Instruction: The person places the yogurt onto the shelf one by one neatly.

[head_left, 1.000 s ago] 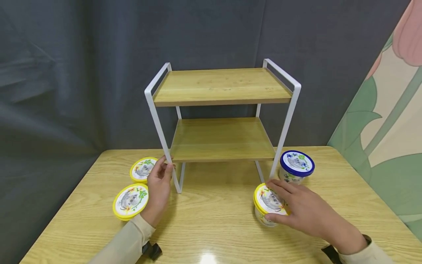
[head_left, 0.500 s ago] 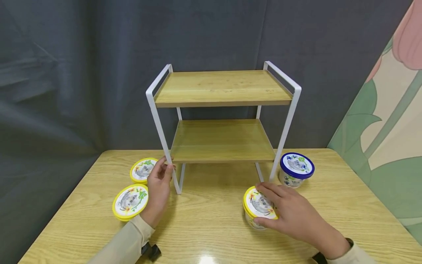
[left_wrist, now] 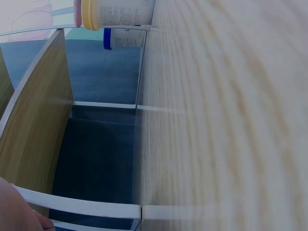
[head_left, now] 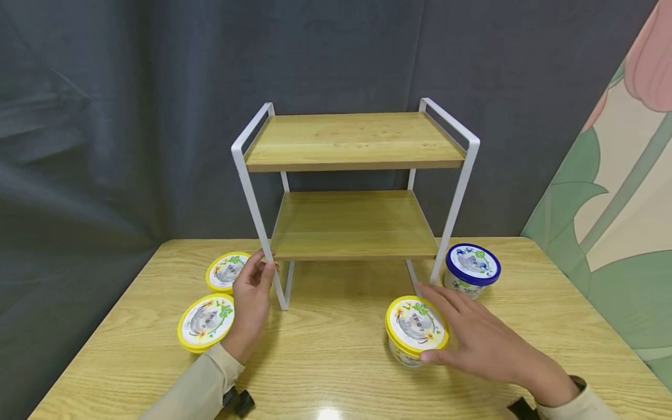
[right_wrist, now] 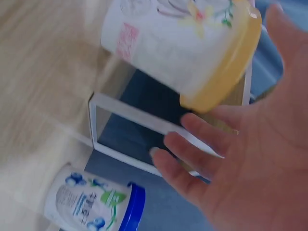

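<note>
A two-tier shelf rack (head_left: 346, 248) with wooden boards and white metal legs stands upright on the table. My left hand (head_left: 253, 306) grips its front left leg, fingers around the edge at the lower board; in the left wrist view, part of that hand (left_wrist: 18, 211) shows beside the white frame. A white tub with a yellow lid (head_left: 417, 324) stands on the table before the rack's right front leg. My right hand (head_left: 483, 338) is beside this tub with fingers spread, thumb by the lid's near rim. The right wrist view shows the fingers extended close to the yellow lid (right_wrist: 226, 62).
A tub with a dark blue lid (head_left: 472, 265) stands right of the rack, behind my right hand. Two more yellow-lidded tubs, a near one (head_left: 206, 321) and a far one (head_left: 226, 271), are left of my left hand. A dark curtain (head_left: 341, 52) hangs behind the table.
The yellow-lidded tub at the right has moved left and slightly nearer with my right hand. That hand has since loosened and drawn a little right of it. My left hand stays at the leg.
</note>
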Action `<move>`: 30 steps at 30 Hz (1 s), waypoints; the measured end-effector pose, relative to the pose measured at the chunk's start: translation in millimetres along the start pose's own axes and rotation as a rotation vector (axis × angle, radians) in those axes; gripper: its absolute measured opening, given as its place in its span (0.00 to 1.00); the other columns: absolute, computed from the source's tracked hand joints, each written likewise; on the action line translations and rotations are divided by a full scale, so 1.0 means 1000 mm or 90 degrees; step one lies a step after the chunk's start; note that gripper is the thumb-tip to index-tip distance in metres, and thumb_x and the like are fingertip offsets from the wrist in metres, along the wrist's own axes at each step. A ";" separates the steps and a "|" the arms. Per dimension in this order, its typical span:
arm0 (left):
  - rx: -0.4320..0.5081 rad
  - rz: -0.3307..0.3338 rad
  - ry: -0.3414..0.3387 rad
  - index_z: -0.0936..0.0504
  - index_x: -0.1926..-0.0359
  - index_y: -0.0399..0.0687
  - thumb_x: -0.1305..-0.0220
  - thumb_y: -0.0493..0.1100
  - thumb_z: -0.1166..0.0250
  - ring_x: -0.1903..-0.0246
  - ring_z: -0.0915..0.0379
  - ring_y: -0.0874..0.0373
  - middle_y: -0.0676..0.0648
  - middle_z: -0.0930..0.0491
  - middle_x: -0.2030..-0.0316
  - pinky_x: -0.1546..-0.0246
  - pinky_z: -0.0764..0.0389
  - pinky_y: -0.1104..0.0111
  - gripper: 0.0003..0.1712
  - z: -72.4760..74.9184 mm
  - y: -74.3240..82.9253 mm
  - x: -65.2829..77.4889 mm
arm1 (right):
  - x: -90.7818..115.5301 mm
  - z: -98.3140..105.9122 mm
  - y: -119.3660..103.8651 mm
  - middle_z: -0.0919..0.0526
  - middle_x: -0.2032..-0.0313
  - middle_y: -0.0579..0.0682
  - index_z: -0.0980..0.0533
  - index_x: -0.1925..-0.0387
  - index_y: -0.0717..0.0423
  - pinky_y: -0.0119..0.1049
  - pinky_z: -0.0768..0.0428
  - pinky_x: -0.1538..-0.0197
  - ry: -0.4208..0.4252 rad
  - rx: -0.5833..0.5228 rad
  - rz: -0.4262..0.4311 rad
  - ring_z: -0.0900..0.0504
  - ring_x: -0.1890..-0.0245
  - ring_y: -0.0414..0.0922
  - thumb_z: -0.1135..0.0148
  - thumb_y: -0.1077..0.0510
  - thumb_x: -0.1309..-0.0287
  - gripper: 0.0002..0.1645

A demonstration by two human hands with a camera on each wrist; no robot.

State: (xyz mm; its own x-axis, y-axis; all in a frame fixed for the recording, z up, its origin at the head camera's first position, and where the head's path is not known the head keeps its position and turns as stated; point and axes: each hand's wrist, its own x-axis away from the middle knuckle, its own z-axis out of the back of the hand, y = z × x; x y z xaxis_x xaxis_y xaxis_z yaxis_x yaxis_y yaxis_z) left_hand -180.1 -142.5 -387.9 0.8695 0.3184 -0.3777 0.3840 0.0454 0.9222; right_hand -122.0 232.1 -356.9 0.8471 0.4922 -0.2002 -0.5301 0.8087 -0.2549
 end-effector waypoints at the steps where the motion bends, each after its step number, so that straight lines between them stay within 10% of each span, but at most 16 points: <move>1: -0.001 -0.005 0.000 0.24 0.43 0.31 0.28 0.39 0.42 0.64 0.25 0.68 0.61 0.23 0.69 0.59 0.25 0.78 0.18 0.000 0.000 0.000 | 0.001 0.001 0.003 0.36 0.28 0.54 0.48 0.23 0.40 0.67 0.31 0.39 -0.009 -0.004 -0.002 0.34 0.31 0.62 0.40 0.20 0.52 0.62; 30: 0.007 -0.009 0.002 0.24 0.43 0.31 0.28 0.39 0.41 0.65 0.27 0.68 0.62 0.23 0.69 0.60 0.26 0.78 0.19 -0.001 -0.001 0.001 | -0.007 -0.016 0.007 0.27 0.38 0.49 0.33 0.35 0.51 0.57 0.24 0.42 -0.015 -0.107 -0.022 0.25 0.39 0.49 0.30 0.20 0.64 0.61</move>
State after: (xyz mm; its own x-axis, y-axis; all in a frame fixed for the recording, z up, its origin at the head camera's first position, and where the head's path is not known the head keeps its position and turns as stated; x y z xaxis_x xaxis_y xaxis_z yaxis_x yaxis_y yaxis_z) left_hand -179.9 -141.8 -388.6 0.8631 0.3207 -0.3901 0.3993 0.0393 0.9160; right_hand -132.0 229.5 -372.6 0.8644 0.4742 -0.1672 -0.4980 0.7612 -0.4155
